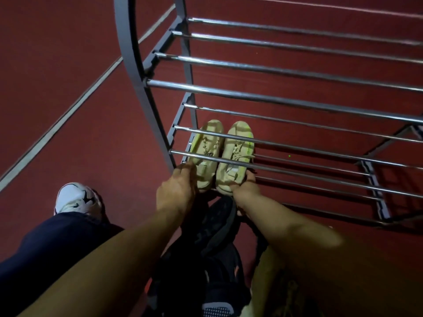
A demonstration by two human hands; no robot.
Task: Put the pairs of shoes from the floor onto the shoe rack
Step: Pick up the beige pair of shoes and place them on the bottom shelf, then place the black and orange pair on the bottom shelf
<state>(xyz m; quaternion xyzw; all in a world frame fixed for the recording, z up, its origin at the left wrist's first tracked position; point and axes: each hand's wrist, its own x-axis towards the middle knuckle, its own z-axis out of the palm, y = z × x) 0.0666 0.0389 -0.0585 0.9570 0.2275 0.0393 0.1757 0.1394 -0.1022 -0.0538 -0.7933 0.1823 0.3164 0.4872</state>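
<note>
A pair of cream sneakers with neon-yellow trim lies side by side on the lowest tier of the metal shoe rack [283,97], at its left end, toes pointing away. My left hand [178,186] grips the heel of the left cream sneaker [207,154]. My right hand [246,186] holds the heel of the right cream sneaker [235,156]. Bars of the tier above cross over both shoes.
A dark shoe [217,225] lies on the red floor just below my wrists, another dark shoe [215,305] nearer me. My own white sneaker [76,199] and dark trouser leg stand at the left. A white floor line [68,115] runs diagonally left of the rack.
</note>
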